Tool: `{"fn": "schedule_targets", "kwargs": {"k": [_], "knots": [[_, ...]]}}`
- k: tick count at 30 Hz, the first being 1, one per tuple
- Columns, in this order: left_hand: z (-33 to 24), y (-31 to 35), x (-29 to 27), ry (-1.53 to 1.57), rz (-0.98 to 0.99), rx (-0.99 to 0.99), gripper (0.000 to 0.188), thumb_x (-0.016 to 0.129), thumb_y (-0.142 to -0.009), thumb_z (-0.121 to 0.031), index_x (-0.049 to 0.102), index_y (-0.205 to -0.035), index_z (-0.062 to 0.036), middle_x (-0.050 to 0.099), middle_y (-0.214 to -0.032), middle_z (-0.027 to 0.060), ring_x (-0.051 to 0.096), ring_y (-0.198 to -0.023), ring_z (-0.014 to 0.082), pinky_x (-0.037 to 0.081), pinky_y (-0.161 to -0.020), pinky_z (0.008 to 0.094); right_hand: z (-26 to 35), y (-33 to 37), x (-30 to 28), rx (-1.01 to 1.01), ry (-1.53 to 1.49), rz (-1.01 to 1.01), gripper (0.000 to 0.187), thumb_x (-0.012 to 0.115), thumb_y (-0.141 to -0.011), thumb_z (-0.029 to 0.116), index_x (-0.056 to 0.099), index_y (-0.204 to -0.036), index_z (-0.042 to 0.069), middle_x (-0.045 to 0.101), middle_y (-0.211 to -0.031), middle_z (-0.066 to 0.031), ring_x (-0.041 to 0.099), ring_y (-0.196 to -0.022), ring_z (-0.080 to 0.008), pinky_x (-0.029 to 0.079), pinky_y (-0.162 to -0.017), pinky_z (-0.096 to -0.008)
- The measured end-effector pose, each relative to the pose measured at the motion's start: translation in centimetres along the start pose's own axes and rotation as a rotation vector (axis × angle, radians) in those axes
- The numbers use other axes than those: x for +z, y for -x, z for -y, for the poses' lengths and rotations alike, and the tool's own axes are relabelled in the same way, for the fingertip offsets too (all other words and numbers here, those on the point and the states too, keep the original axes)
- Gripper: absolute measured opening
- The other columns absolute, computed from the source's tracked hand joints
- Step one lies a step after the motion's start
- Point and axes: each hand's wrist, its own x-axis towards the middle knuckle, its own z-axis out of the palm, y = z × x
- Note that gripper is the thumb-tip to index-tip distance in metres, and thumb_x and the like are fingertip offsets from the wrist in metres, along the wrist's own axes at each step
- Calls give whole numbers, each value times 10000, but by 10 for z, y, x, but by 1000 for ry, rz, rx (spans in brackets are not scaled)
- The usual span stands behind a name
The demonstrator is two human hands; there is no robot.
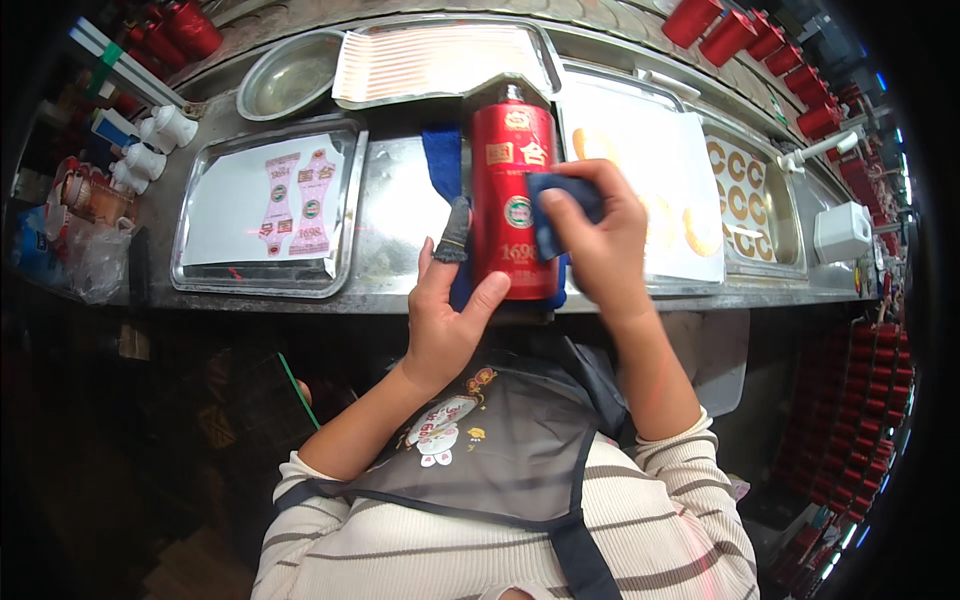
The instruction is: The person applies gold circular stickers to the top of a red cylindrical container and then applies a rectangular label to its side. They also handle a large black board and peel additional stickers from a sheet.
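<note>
A red bottle point(497, 200) with gold lettering and a round green emblem lies on the metal bench, its neck pointing away from me. My left hand point(447, 295) cups its lower left side, the thumb against the red surface and a dark cover on one finger. In my right hand point(606, 225) is a folded dark blue cloth point(577, 197), pressed to the bottle's right side. A blue cloth strip point(441, 160) shows beside and under the bottle.
At left, a metal tray point(190, 235) bears printed pink decals. A steel bowl point(292, 78) and a tray of striped strips point(440, 62) sit behind. White sheets point(650, 140) with gold decals, a sink point(790, 225) and a white jug point(842, 233) are at right. Red bottles point(840, 430) hang farther right.
</note>
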Motion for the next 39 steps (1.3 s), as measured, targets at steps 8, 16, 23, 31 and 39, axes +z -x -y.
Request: {"fn": "schedule_targets", "kwargs": {"k": [8, 16, 23, 31, 39], "knots": [[-15, -19, -6, -341, 146, 144, 945, 789, -782, -420, 317, -1501, -29, 437, -1472, 206, 400, -1383, 359, 52, -1173, 583, -17, -1, -16, 18, -41, -17, 193, 735, -833, 65, 638, -983, -8, 636, -853, -26, 577, -779, -77, 477, -685, -225], [-11, -28, -26, -352, 63, 187, 851, 756, -829, -437, 396, -1448, 23, 415, -1476, 262, 388, -1390, 398, 187, -1158, 545, -44, 6, -34, 187, -51, -6, 168, 705, -864, 75, 626, -993, 1, 615, -903, -25, 541, -848, -64, 455, -761, -219], [-2, -100, -92, -310, -396, -95, 196, 703, -863, -150, 614, -927, 12, 718, -805, 124, 707, -744, 243, 532, -686, 355, -67, 9, -50, 538, -696, 55, 166, 621, -899, 102, 551, -1030, 27, 617, -840, -42, 618, -734, -126, 516, -656, -248], [35, -204, -172, -761, -434, -195, 381, 767, -799, -282, 507, -776, -6, 681, -747, 118, 654, -672, 281, 508, -659, 397, -44, 5, -49, 632, -730, 149, 234, 600, -911, 229, 529, -753, 73, 487, -608, -3, 443, -486, -91, 364, -451, -236], [66, -210, -164, -566, -498, -159, 339, 775, -765, -154, 466, -748, -16, 654, -672, 93, 615, -597, 177, 484, -577, 336, -51, 3, -42, 674, -690, 167, 253, 594, -927, 248, 492, -775, 74, 482, -638, -7, 418, -428, -95, 318, -417, -227]]}}
